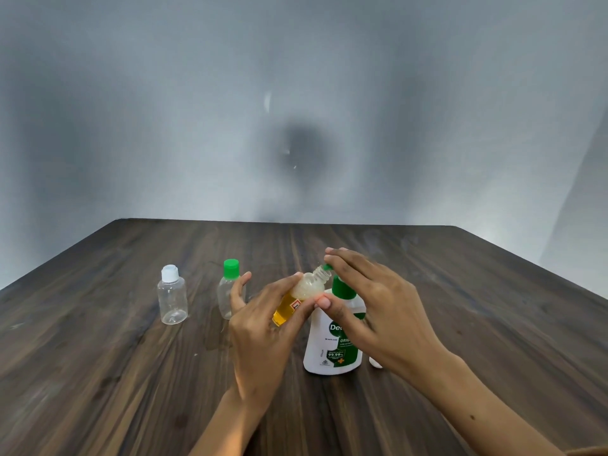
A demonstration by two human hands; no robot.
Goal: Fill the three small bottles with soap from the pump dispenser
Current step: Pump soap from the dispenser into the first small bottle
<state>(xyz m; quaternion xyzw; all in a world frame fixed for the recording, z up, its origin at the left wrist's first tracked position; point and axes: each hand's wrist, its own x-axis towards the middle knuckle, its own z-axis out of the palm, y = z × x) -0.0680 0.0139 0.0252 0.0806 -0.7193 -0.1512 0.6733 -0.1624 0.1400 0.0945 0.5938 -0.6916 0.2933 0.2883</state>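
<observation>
My left hand [263, 327] grips a small uncapped bottle [304, 291], tilted with its open neck against the green pump nozzle; amber soap lies in its lower part and foam near the shoulder. My right hand [371, 304] lies flat on top of the green pump head of the white pump dispenser [330, 343], which stands on the table. Two clear, empty-looking small bottles stand to the left: one with a white cap [172, 296] and one with a green cap [230, 287], the latter partly hidden by my left fingers.
The dark wooden table [131, 373] runs back to a grey wall. A small white object [375, 363], perhaps a cap, peeks out under my right wrist beside the dispenser.
</observation>
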